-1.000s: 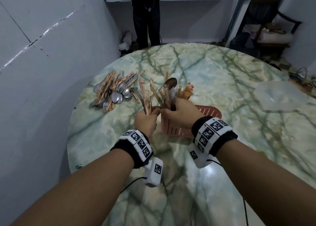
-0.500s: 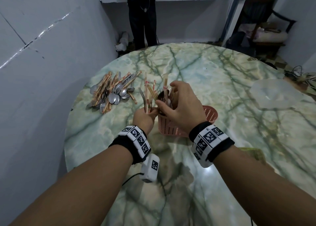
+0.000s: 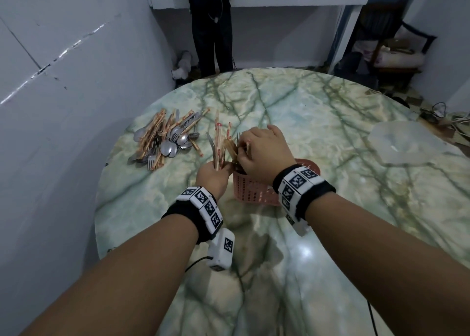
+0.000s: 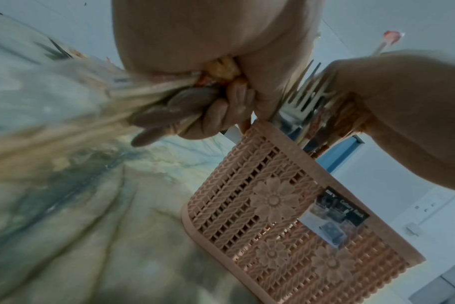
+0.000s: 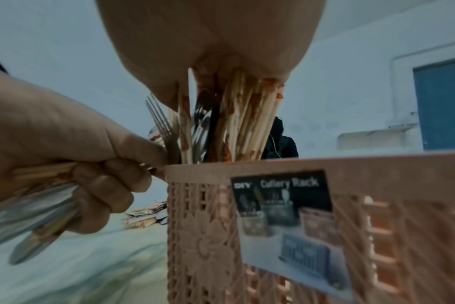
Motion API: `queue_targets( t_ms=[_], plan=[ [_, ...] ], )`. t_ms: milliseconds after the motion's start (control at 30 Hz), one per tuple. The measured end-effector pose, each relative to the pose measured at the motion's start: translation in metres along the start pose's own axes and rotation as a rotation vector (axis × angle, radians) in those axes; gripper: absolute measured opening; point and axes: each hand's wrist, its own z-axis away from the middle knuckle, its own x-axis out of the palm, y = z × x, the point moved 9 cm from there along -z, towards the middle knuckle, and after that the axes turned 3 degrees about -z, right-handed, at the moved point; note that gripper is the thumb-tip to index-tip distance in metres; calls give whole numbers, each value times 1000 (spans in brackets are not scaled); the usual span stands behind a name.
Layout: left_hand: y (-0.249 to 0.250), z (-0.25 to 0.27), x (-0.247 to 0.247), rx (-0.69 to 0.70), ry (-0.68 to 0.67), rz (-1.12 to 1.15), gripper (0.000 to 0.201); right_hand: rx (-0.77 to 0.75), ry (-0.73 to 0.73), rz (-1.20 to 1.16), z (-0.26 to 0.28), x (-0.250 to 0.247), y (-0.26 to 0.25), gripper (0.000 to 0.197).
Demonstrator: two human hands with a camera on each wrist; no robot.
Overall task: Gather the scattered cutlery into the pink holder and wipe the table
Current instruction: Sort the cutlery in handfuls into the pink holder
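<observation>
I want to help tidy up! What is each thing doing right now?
Pink plastic cutlery holder: upright, partly filled.
Left hand: grips a bundle of chopsticks and spoons.
Right hand: on chopsticks standing in the holder.
Pile of metal spoons, forks and wrapped chopsticks: lying on the table.

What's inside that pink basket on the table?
Inside the pink holder stand chopsticks and forks, upright at its left end under the right hand. The rest of its inside is hidden by the arm.
</observation>
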Motion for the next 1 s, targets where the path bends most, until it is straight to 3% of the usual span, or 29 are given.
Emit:
queue_targets(
  t_ms=[133, 200, 367, 500, 567, 667, 767, 833, 933, 1000],
  plan=[
    [4, 3, 1, 18, -19, 12, 26, -37, 168, -226, 10, -15, 1, 59],
    [6, 4, 3, 29, -24, 27, 28, -85, 239, -231, 11, -29, -8, 61],
    [7, 5, 1, 59, -13, 54, 34, -194, -25, 25, 5, 7, -29, 43],
    [6, 4, 1, 70, -1, 47, 36, -132, -61, 40, 3, 9, -20, 42],
    [6, 6, 2, 73, -12, 59, 32, -156, -25, 59, 6, 0, -21, 48],
    [2, 6, 3, 29, 4, 37, 22, -73, 174, 63, 16, -27, -3, 70],
    [-1, 2, -1, 7, 45, -18, 24, 157, 29, -188, 22, -9, 32, 97],
    [-2, 0, 0, 11, 44, -29, 26, 245, -95, -329, 25, 8, 42, 96],
    [0, -2, -1, 14, 36, -18, 27, 201, -103, -338, 25, 7, 35, 87],
    [2, -3, -3, 14, 26, -45, 25, 165, -118, -354, 26, 6, 32, 98]
  ],
)
